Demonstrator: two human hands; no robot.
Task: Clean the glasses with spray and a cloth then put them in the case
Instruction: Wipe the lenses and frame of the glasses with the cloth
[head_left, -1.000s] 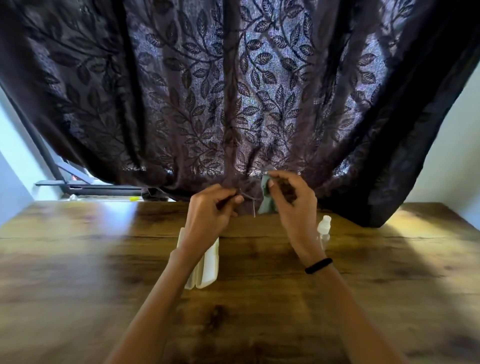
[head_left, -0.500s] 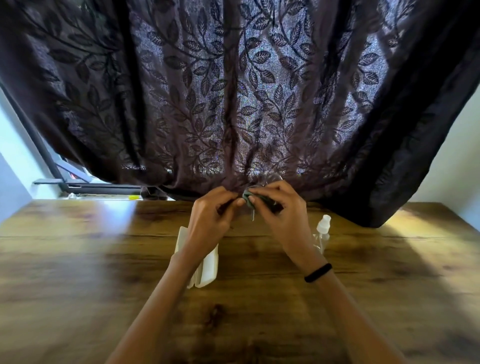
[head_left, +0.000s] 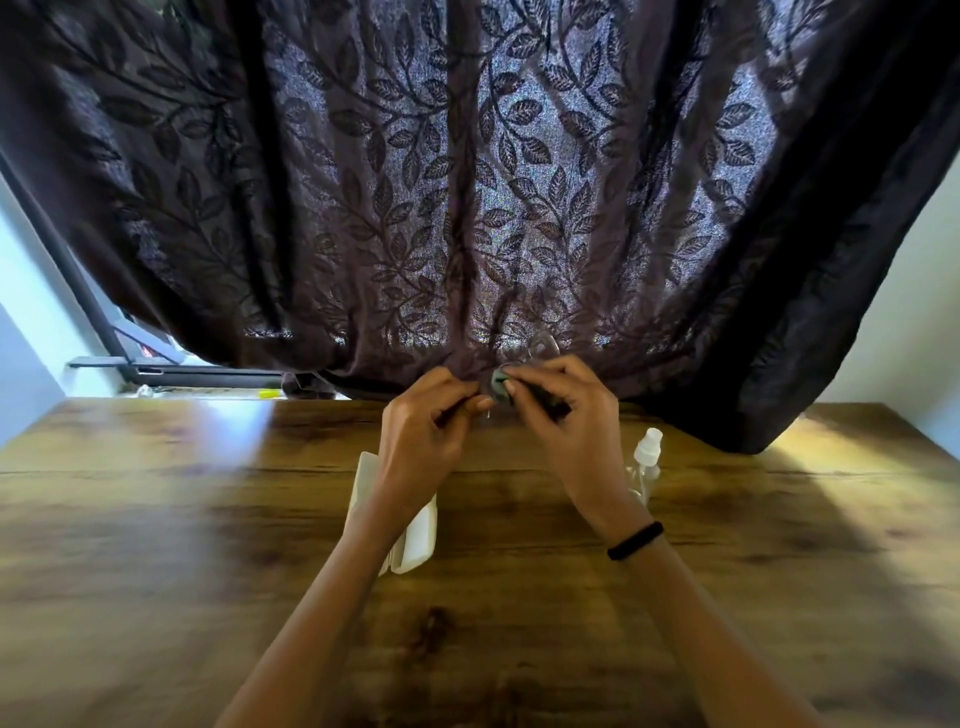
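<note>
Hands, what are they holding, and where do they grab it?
The left hand pinches the glasses at one end. The right hand pinches a grey-green cloth onto the glasses, probably over a lens; the exact spot is hidden.

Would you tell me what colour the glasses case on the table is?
The case is white; head view.

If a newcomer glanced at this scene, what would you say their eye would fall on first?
The dark leaf-patterned curtain fills the upper half, hanging down to the far edge of the wooden table. At centre, just in front of it, the left hand pinches the glasses while the right hand holds a greenish cloth against them. Beneath the wrists, a white case lies on the left and a clear spray bottle stands on the right.
</note>
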